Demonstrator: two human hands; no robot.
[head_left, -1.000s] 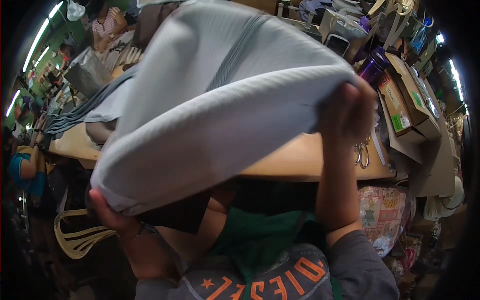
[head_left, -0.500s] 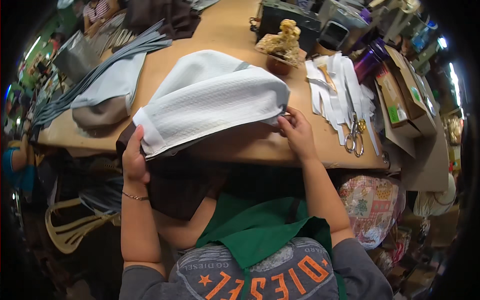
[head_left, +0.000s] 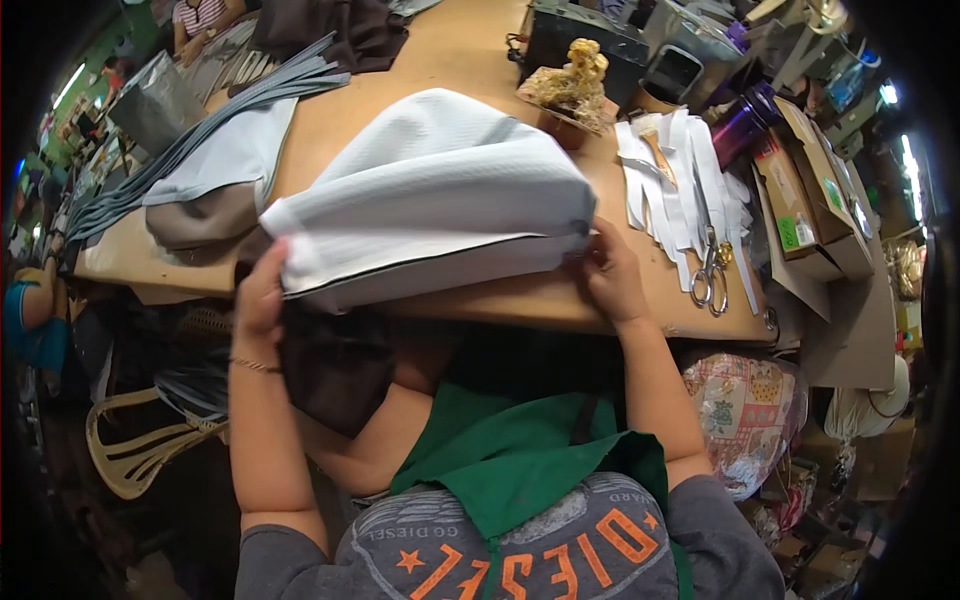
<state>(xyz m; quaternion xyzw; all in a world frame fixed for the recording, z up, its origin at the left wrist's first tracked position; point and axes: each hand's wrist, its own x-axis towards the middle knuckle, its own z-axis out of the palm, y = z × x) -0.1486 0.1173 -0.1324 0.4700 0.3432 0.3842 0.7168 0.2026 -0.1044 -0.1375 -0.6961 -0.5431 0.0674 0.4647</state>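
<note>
A large white textured fabric piece (head_left: 450, 200), with a dark seam line along its lower edge, is stretched between both hands above the front of the table. My left hand (head_left: 262, 290) grips its left end, thumb on top, beside a white strip folded over the corner. Closed around the right end is my right hand (head_left: 610, 272), fingers bent at the dark-edged corner. Some dark brown material (head_left: 335, 370) hangs below the left part of the fabric, over the table's edge.
White strips (head_left: 680, 180) lie at the right with a brush (head_left: 658, 160) and scissors (head_left: 710, 285) on them. Further right stands a cardboard box (head_left: 800, 190). Grey strips (head_left: 215, 125) and a grey-brown fabric piece (head_left: 215, 190) lie left. Yellow glue-crusted pot (head_left: 570, 95) stands behind.
Both hands have spread slightly apart, the left moving left and the right a little right and down. The fabric is pulled wider, and more of its underside below the dark seam shows.
</note>
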